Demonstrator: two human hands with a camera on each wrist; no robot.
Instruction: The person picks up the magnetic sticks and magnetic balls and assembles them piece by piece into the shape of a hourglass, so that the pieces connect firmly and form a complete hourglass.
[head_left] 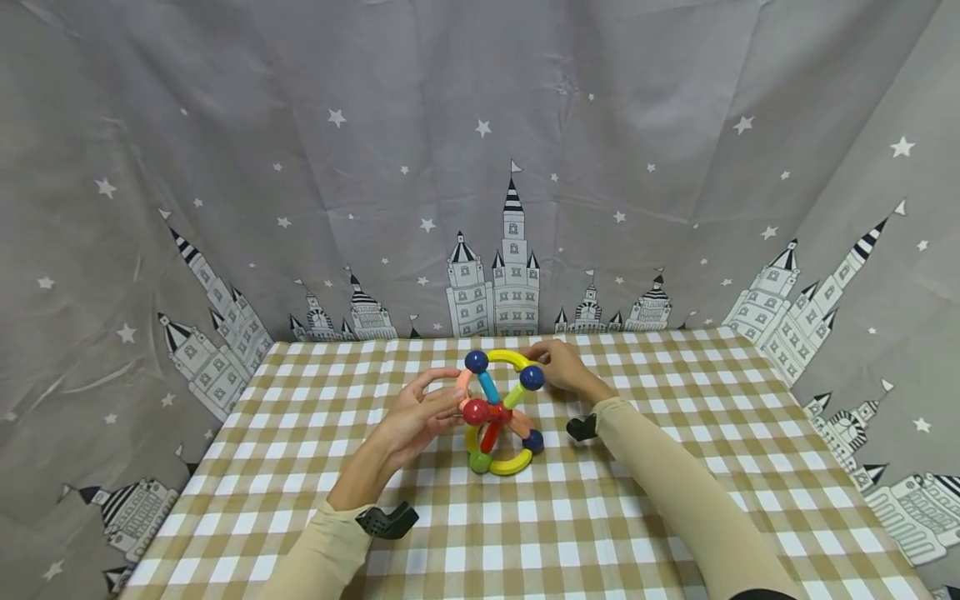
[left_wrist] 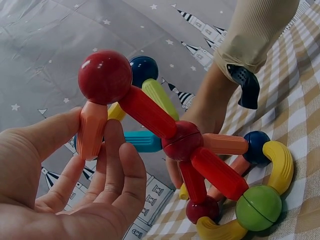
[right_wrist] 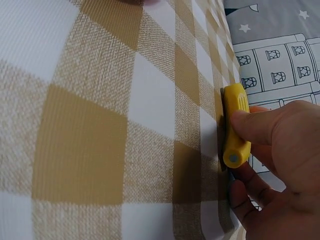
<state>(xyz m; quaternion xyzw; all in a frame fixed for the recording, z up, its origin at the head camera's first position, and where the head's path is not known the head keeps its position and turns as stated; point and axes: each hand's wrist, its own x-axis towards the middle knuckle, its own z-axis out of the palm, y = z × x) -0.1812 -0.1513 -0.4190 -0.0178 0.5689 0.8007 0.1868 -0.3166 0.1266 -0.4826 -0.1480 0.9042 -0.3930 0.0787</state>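
A ball-and-stick magnetic construction stands on the table, its coloured rods meeting at a red centre ball. From the left side my left hand pinches an orange magnetic stick between thumb and fingers. This stick touches a larger red ball. Behind the construction, on the right, my right hand grips a yellow curved magnetic stick, thumb on its side; one metal-tipped end shows. Blue balls top the frame, and a green ball sits low among yellow curved pieces.
A brown-and-white checked cloth covers the table. Grey curtains printed with castles and stars hang behind and at both sides. Each wrist carries a black device over a beige sleeve.
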